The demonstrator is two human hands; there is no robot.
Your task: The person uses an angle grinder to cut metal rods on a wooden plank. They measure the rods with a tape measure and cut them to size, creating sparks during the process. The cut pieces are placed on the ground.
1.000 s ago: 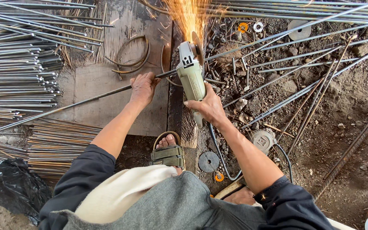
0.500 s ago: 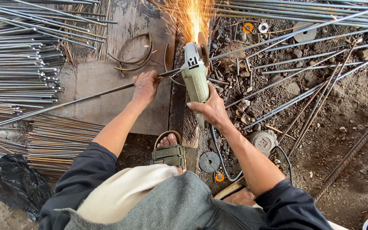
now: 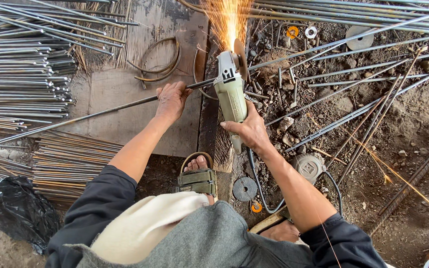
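The thin steel rod [image 3: 100, 113] lies on the wooden board [image 3: 125, 99], its long axis running from the lower left edge of the view up and to the right, where it meets the disc of the angle grinder [image 3: 232, 94]. A fan of sparks [image 3: 229, 20] shoots away from that meeting point, toward the far side of the board. The left hand [image 3: 171, 99] is curled around the rod, pressing it down just left of the grinder, so it is the hand nearer the cut. The right hand [image 3: 248, 131] is wrapped shut on the rear of the grinder's pale green body, which points away from the person, roughly crosswise to the rod. The grinder's cable [image 3: 261, 191] trails back from its tail toward the person.

Near the board's edge closest to the person, a sandalled foot [image 3: 198, 176] rests, with a spare grey disc [image 3: 245, 189] on the dirt beside it. Left of the board lie bundles of straight rods [image 3: 21, 64]; on its far part sit curved metal rings [image 3: 160, 62]. Right of the grinder, the dirt floor [image 3: 413, 114] is strewn with long bars [image 3: 353, 94], stones and small washers. A black plastic bag [image 3: 18, 211] lies at the lower left, well apart from the board.
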